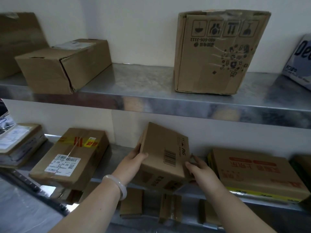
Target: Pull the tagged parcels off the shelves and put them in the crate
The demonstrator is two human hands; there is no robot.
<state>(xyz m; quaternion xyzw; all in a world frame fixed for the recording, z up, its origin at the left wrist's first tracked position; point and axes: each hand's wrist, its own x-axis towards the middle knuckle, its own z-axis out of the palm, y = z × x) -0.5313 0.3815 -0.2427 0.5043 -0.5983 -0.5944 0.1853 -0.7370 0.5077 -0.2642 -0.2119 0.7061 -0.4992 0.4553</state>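
Note:
A small brown cardboard parcel (pixel 165 156) with a printed barcode is tilted over the front edge of the middle shelf (pixel 117 153). My left hand (pixel 133 161) grips its left side, thumb on the top face. My right hand (pixel 198 170) holds its right lower corner, fingers curled round the edge. To the left on the same shelf lies a taped parcel with a white label (pixel 70 157). No crate is in view.
On the upper shelf (pixel 143 81) stand a large printed carton (pixel 217 52), a long brown box (pixel 64 64) and a blue-white box (pixel 301 61). A flat carton with red print (pixel 255 172) lies right of my hands. Small boxes (pixel 132 203) sit on the shelf below.

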